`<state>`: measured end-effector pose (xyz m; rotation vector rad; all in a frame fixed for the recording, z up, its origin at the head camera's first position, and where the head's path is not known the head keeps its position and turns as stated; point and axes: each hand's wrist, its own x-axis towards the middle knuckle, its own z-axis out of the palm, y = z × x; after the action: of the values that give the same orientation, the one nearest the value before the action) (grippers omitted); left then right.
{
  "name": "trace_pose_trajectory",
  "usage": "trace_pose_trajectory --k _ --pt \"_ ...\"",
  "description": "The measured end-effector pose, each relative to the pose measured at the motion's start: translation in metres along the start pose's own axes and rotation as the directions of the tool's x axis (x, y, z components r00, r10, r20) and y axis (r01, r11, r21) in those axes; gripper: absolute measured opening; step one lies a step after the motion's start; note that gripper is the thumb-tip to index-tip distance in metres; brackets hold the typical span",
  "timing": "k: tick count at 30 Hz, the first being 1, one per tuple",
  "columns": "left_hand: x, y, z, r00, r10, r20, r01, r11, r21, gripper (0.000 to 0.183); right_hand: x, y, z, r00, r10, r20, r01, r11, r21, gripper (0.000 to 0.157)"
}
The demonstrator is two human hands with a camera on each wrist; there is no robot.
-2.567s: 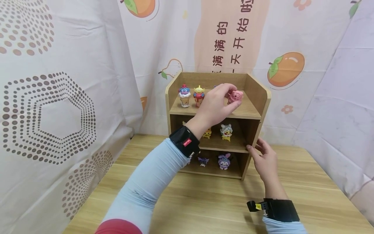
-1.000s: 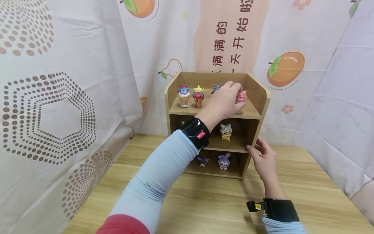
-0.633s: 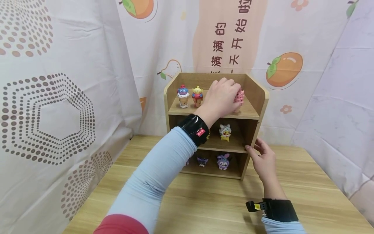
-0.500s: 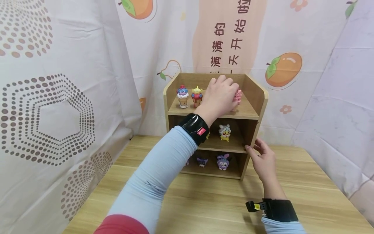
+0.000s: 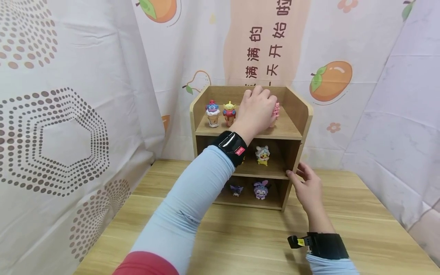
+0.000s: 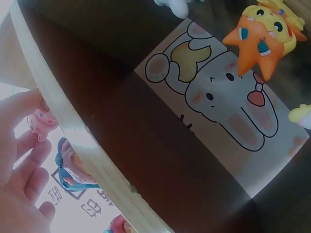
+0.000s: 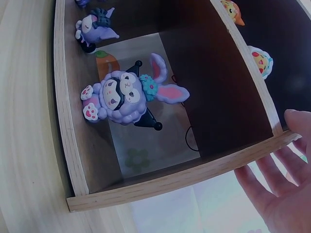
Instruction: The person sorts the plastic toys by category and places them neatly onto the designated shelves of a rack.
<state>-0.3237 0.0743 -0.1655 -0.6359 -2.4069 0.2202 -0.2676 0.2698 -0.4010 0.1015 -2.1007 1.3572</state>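
My left hand (image 5: 256, 110) is over the top tier of a small wooden shelf unit (image 5: 245, 206). Its fingers hold a pink figurine (image 5: 276, 110) near the right part of that tier, mostly covered by the hand. In the left wrist view the pink figurine (image 6: 43, 121) shows between thumb and fingers, beside a blue and pink figurine (image 6: 73, 167). A blue-headed cone figurine (image 5: 212, 112) and a yellow-and-red one (image 5: 229, 113) stand to the left. My right hand (image 5: 309, 187) grips the unit's right side panel, thumb in front and fingers behind.
A white-hooded yellow figurine (image 5: 262, 156) stands on the middle tier, near an orange one (image 6: 262, 39). Purple figurines (image 5: 261, 190) sit on the bottom tier. The unit stands on a wooden table (image 5: 247, 240) before a printed curtain (image 5: 330, 130).
My left hand has shifted right, then slightly back left, with the pink figurine, which has turned so its face no longer shows. The right hand keeps its hold on the side panel.
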Motion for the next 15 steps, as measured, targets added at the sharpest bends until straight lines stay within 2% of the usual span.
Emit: trace_pose_trajectory --k 15 --pt "-0.0002 0.0003 -0.0003 1.0 -0.018 0.007 0.018 1.0 -0.02 0.044 -0.0001 -0.0003 0.0009 1.0 0.003 -0.001 -0.003 1.0 0.003 0.049"
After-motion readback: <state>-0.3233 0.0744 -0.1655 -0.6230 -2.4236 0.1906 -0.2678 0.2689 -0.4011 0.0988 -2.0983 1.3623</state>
